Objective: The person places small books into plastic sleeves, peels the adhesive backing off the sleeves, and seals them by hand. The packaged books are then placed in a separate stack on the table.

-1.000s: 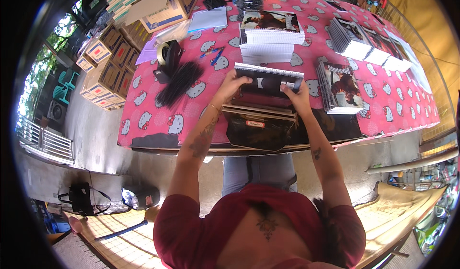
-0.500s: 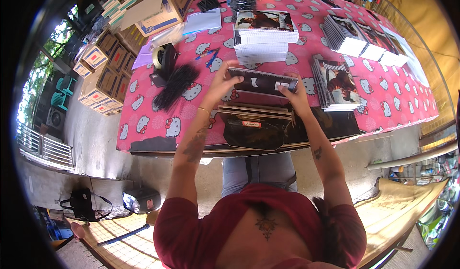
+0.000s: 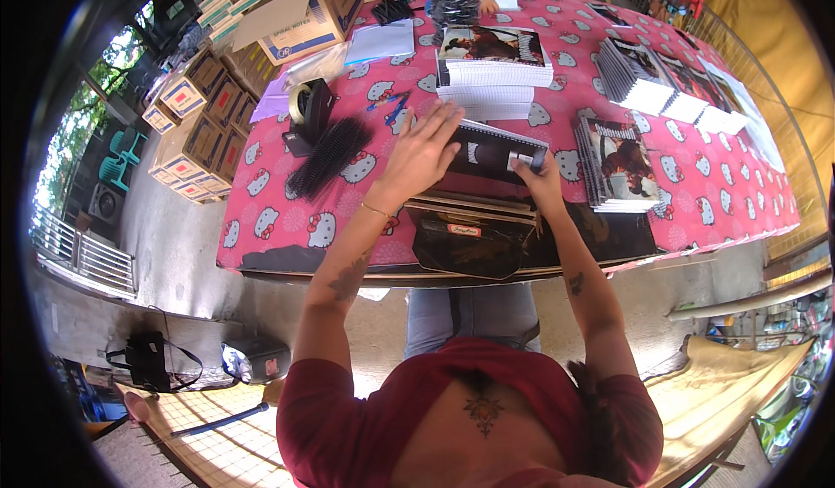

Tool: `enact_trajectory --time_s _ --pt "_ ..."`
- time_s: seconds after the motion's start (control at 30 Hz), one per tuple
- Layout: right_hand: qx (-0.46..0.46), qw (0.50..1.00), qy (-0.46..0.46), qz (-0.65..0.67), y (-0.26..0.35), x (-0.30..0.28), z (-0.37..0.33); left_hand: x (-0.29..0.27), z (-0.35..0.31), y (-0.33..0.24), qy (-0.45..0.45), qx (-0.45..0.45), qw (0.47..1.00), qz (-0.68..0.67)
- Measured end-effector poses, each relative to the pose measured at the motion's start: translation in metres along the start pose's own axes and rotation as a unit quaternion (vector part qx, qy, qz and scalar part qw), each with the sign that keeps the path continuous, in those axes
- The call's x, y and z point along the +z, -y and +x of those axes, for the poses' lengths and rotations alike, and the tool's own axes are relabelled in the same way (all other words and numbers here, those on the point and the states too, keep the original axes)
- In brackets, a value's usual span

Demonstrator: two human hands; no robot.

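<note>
Standing near the long table: the person's right hand [image 3: 544, 179] is pinching the right end of a black-covered spiral notebook [image 3: 489, 156], thumb on the cover beside a small white label, fingers going behind. The left hand [image 3: 422, 150] is spreading open over the notebook's left end, fingers reaching toward the far side; cannot tell how firmly it is touching.

The notebook is slanting just beyond a dark slotted wooden stand [image 3: 474, 236], its coil edge facing away from the person. Picture-covered notebooks are lying in a stack [image 3: 494, 46] straight ahead and another pile [image 3: 619, 166] to the right. Left side: black binding coils [image 3: 330, 157] are resting near a tape dispenser [image 3: 309, 118]. Pink cat-print cloth [image 3: 709, 183] is covering the table. A co-worker's hand [image 3: 490, 3] is showing at the far end.
</note>
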State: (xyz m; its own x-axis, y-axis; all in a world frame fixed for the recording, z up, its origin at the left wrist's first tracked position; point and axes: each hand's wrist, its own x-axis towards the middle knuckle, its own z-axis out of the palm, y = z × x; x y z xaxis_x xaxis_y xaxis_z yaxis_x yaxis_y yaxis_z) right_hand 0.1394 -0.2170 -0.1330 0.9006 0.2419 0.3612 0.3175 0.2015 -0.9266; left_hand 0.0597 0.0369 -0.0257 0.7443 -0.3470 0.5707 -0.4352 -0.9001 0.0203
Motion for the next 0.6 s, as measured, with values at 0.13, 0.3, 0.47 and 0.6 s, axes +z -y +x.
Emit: enact_trajectory --time_s 0.13,0.3,0.47,0.6 --pt "0.003 1.000 -0.006 0.016 -0.001 0.002 -0.003 0.000 -0.001 0.006 -0.011 0.004 1.000 0.023" --pt "0.072 0.997 -0.017 0.031 0.002 -0.001 -0.006 0.009 -0.005 0.014 0.008 0.001 0.998 0.063" --pt "0.027 0.998 -0.014 0.048 0.010 0.008 -0.010 0.032 -0.013 0.027 -0.093 -0.184 0.920 -0.334" --pt "0.005 1.000 0.011 -0.003 -0.006 0.000 -0.009 0.075 -0.024 0.045 0.084 -0.344 0.766 -0.536"
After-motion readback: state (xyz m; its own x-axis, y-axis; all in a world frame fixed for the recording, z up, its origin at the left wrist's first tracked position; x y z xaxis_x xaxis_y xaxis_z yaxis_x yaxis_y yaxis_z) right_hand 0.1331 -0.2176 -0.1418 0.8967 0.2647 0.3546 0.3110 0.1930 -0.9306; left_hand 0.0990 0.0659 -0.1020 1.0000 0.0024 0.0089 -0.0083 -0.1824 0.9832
